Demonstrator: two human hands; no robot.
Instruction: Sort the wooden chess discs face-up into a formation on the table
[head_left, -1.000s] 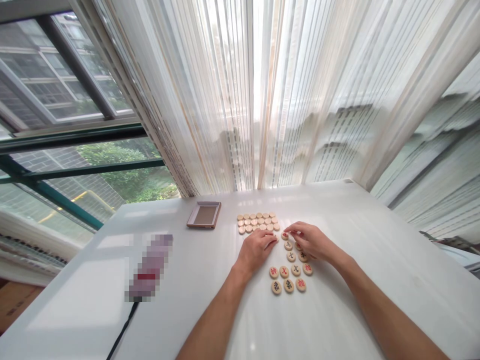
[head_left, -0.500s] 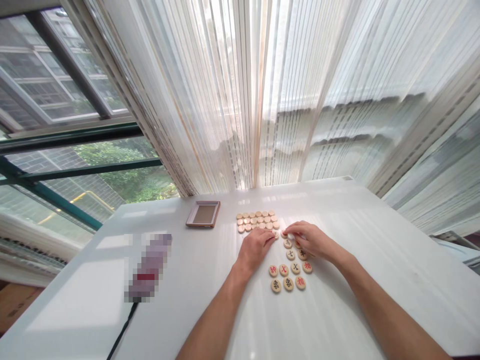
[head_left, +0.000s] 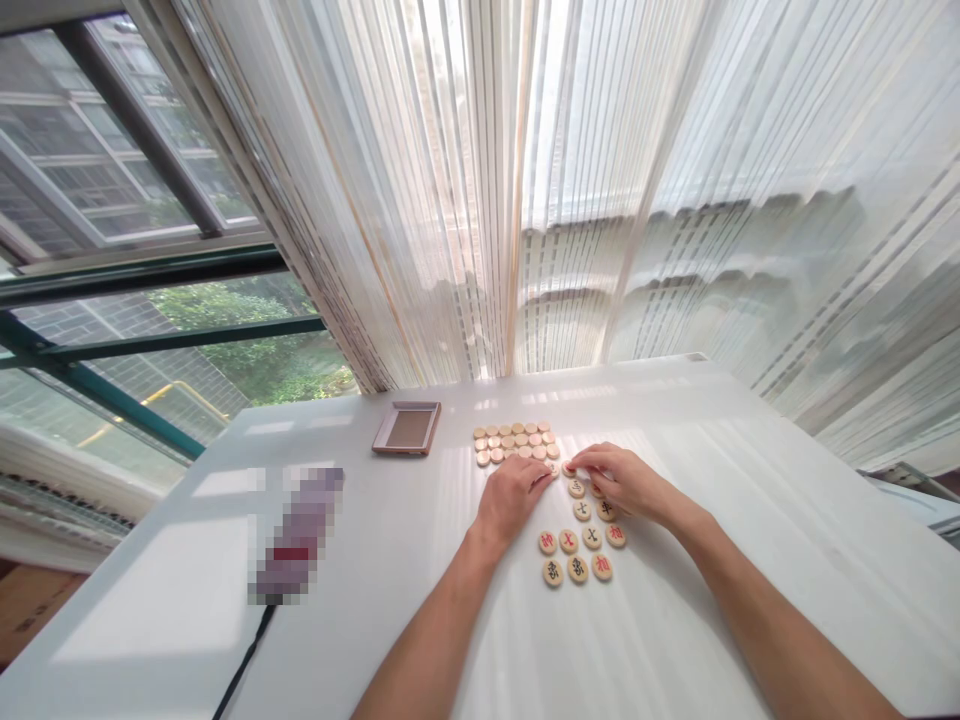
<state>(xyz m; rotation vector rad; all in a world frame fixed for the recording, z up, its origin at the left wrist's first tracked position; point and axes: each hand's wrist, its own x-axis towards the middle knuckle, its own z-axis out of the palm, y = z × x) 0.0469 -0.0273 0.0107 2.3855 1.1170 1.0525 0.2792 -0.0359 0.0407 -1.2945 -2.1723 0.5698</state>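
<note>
Round wooden Chinese chess pieces point(head_left: 577, 570) lie on a white table point(head_left: 660, 640), a block with blank sides up farther back and rows showing red or black characters nearer the person. Over the last second these groups stay put and both hands barely shift, so the handling seems paused at two pieces between them. The left hand point(head_left: 514, 492), fingertips nearly together, and the right hand point(head_left: 619, 478), loosely curled, each touch one; whether either grips, I cannot tell.

Bare hands point(head_left: 510, 495), bare forearms point(head_left: 442, 612) tapering to narrow wrists point(head_left: 484, 541).
</note>
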